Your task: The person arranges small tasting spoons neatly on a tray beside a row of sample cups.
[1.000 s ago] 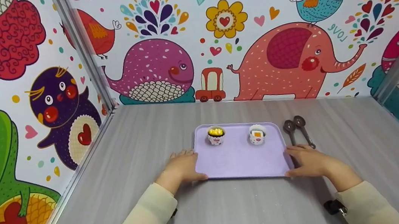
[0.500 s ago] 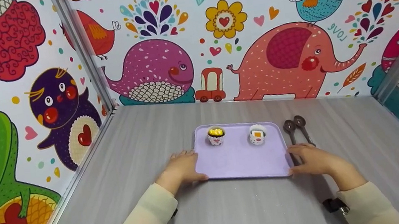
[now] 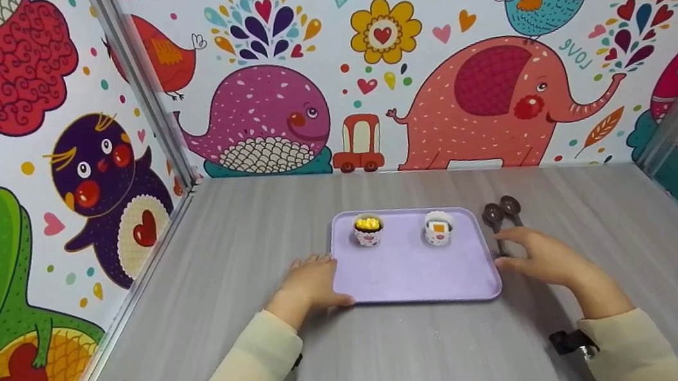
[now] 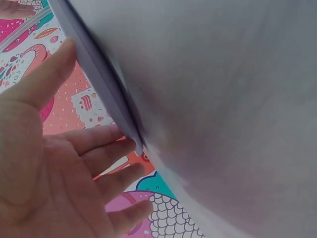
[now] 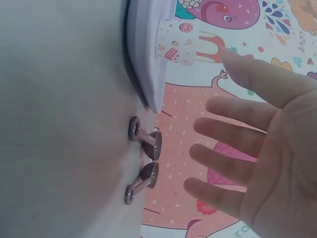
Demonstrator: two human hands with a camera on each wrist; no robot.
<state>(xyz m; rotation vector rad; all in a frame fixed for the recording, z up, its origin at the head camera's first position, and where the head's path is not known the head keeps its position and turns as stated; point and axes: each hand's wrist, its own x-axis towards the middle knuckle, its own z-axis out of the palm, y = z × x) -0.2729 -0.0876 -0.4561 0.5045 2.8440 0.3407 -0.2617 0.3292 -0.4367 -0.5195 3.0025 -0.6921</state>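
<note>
A light purple tray (image 3: 414, 278) lies flat on the table. My left hand (image 3: 309, 287) rests against its left side, thumb by the near left corner; in the left wrist view the fairly straight fingers (image 4: 106, 151) touch the tray's rim (image 4: 94, 69). On the tray stand two patterned paper cups: the left cup (image 3: 368, 231) holds yellow pieces over something dark, the right cup (image 3: 438, 230) a white piece with an orange square. Off the tray's right edge, my right hand (image 3: 548, 258) hovers with spread fingers, holding nothing, close to two brown measuring spoons (image 3: 493, 215), whose handles it partly hides.
Grey wood-grain table (image 3: 240, 228) surrounds the tray. Printed cartoon panels (image 3: 278, 114) rise at the back and sides, with metal corner posts (image 3: 157, 109). A black strap (image 3: 571, 342) shows at the right sleeve.
My right hand has let go of the tray's right edge and moved a little right and away from me, toward the spoons. The left hand and the tray stay put.
</note>
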